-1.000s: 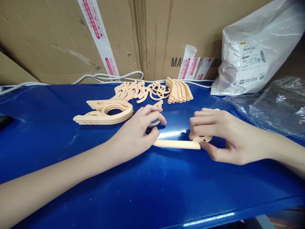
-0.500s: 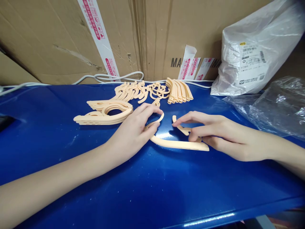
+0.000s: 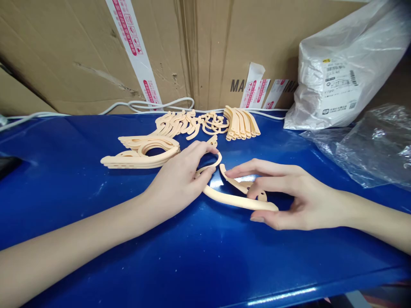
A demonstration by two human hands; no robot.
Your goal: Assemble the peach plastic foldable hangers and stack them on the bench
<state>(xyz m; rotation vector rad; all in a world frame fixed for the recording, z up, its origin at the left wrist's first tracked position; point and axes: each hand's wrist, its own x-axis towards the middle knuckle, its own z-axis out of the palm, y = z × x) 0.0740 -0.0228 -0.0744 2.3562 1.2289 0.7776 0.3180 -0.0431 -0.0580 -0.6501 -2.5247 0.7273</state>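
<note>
Beige plastic parts of a folding clothes hanger lie low over the blue table, between my two hands. My left hand pinches the hanger near its curved hook, and its palm hides part of the frame. At the right end, my right hand has its thumb on the near side of the long arm and its fingers on the far side. Its index fingertip touches a smaller curved piece behind that arm. The joint between these pieces is partly covered by fingers.
Left of my hand lies a stack of folded hangers. Behind are curved parts, loose hooks and a row of arm pieces. Cardboard boxes, a white cable and a plastic bag border the back.
My right hand has closed its thumb around the near side of the long arm. The smaller curved piece has shifted left and nearer. My left hand stays almost in place.
</note>
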